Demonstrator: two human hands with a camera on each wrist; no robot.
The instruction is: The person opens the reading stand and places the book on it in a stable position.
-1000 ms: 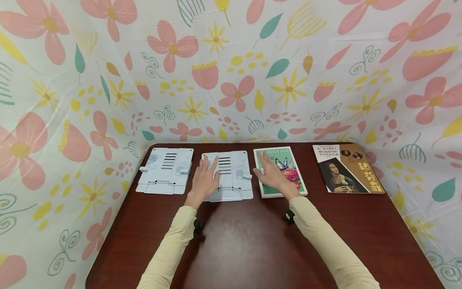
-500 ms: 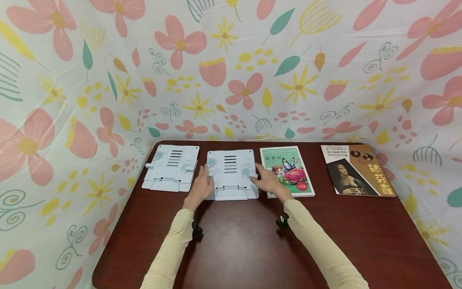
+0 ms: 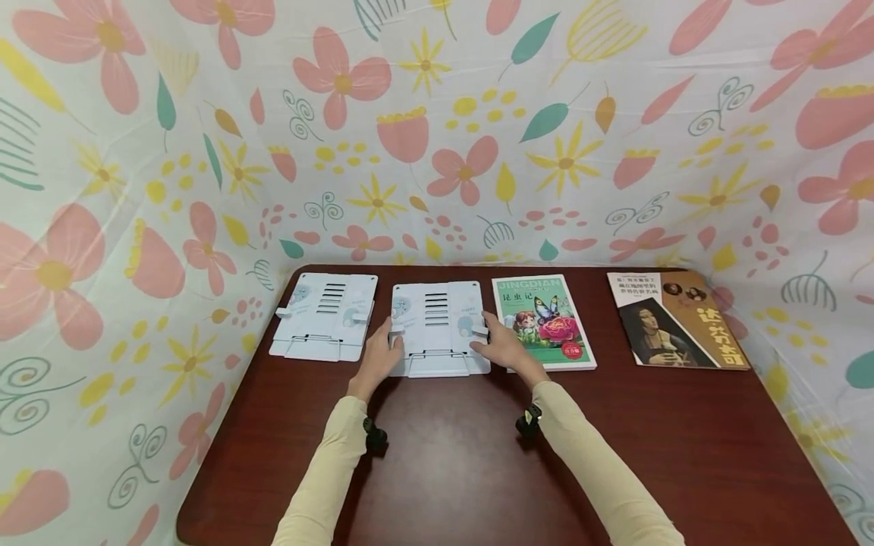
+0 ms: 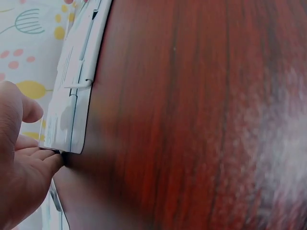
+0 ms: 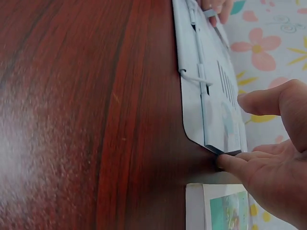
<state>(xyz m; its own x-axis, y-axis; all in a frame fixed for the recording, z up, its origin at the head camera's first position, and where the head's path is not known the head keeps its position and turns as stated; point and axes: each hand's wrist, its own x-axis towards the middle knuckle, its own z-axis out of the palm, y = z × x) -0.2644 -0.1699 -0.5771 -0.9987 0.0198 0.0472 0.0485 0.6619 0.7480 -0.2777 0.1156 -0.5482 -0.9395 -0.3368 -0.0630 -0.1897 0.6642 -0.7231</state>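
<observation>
A white metal book stand (image 3: pixel 440 337), folded flat with slots down its middle, lies between my two hands. My left hand (image 3: pixel 379 356) is at its left edge; in the left wrist view the fingertips (image 4: pixel 56 160) touch the stand's edge, with the thumb apart above. At the opposite edge is my right hand (image 3: pixel 507 347). Its fairly straight fingers (image 5: pixel 235 163) meet the stand's side in the right wrist view, and the thumb (image 5: pixel 259 101) is raised off the surface. Parts of the fingers are hidden by the stand.
A second white book stand (image 3: pixel 324 322) lies at the left. Close on the right is a green-covered book (image 3: pixel 546 326), partly behind my right hand. A brown and white book (image 3: pixel 672 326) lies farther right. Flowered cloth (image 3: pixel 437 152) rises behind the dark red table (image 3: pixel 437 455).
Both hands have come down from above the middle stand and the green book to the stand's two sides. The head view has shifted slightly. The stand stays flat on the table.
</observation>
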